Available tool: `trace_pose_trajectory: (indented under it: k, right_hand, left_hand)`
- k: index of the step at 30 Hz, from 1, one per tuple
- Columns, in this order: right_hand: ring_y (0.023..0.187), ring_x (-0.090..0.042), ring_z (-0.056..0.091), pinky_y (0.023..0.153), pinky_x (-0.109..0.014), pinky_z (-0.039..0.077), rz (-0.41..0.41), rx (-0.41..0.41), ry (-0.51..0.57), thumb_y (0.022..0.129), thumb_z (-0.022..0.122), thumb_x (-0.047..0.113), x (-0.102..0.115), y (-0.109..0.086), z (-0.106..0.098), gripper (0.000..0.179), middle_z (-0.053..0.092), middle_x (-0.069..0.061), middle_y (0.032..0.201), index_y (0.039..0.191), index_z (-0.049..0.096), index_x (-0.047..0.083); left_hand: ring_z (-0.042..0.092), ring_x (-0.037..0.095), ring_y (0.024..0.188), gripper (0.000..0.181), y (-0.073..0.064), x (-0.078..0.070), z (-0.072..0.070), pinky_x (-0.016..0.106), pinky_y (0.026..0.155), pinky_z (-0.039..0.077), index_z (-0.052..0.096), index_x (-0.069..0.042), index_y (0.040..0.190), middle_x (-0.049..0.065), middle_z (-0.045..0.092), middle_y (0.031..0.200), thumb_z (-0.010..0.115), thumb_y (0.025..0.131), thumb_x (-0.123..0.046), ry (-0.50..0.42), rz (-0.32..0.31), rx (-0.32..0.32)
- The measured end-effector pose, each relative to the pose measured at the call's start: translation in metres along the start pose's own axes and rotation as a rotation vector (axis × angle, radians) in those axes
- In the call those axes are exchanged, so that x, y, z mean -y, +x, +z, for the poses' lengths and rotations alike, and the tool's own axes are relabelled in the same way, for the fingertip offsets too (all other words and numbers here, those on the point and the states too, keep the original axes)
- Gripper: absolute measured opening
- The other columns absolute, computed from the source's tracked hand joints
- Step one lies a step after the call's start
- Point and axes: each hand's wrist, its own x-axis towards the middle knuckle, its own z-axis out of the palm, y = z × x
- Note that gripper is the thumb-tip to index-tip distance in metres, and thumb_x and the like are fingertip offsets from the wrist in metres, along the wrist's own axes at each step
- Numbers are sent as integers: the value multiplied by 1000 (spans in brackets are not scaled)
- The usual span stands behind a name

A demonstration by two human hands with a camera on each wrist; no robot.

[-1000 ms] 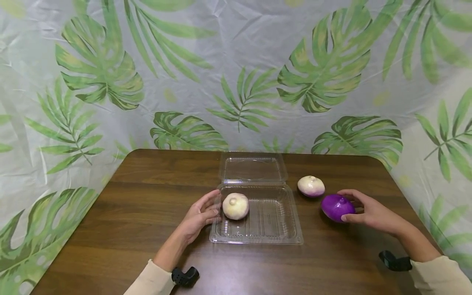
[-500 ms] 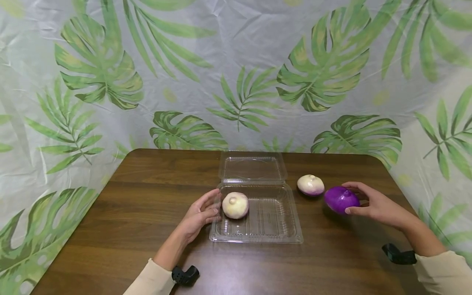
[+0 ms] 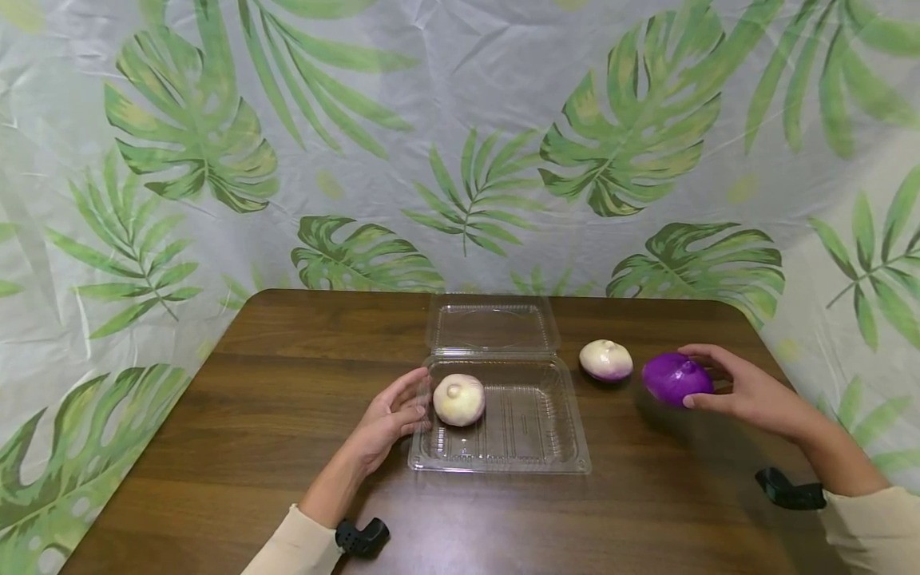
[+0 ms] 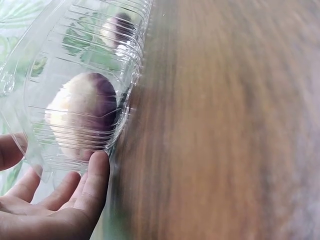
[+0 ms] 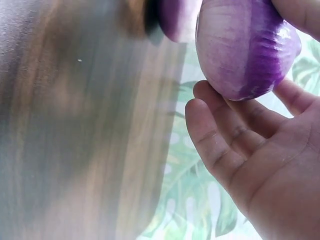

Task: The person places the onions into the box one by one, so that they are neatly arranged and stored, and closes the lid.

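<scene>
My right hand [image 3: 755,397] holds a glossy purple turnip [image 3: 676,380] between thumb and fingers, over a shadow on the table. In the right wrist view the turnip [image 5: 245,47] shows a paler, streaked underside. A clear plastic clamshell box [image 3: 532,459] lies with its lid folded back. Inside, at the left, sits a white turnip [image 3: 458,401]; its purple base shows through the wall in the left wrist view. My left hand [image 3: 386,423] rests with extended fingers [image 4: 95,185] against the box's left side. Another white turnip [image 3: 606,359], purple below, stands right of the box.
The brown wooden table [image 3: 287,383] ends at a leaf-patterned cloth [image 3: 496,160] behind it. The open lid [image 3: 493,327] reaches the table's back edge. A black wrist device [image 3: 362,538] sits at the left cuff, and another one [image 3: 789,489] at the right.
The right hand has raised the purple turnip and carried it slightly right and back, away from the box. The left hand, box and white turnips stay where they were.
</scene>
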Motion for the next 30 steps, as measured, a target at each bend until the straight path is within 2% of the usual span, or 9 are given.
trace_pose_trajectory:
  k: [14, 30]
  right_hand:
    - [99, 23, 43, 74, -15, 53, -59, -67, -15, 85, 77, 16, 11, 8, -15, 66, 55, -24, 129, 139, 43, 0]
    - [99, 23, 43, 74, -14, 52, -64, -63, 6, 88, 75, 15, 19, 12, -23, 66, 51, -23, 132, 142, 40, 1]
  left_hand:
    - [33, 44, 145, 67, 0, -3, 1, 31, 94, 53, 25, -4, 156, 23, 24, 163, 49, 94, 3, 2, 6, 1]
    - [32, 44, 146, 66, 0, -2, 1, 32, 95, 52, 24, -4, 156, 24, 24, 163, 48, 95, 3, -1, 0, 5]
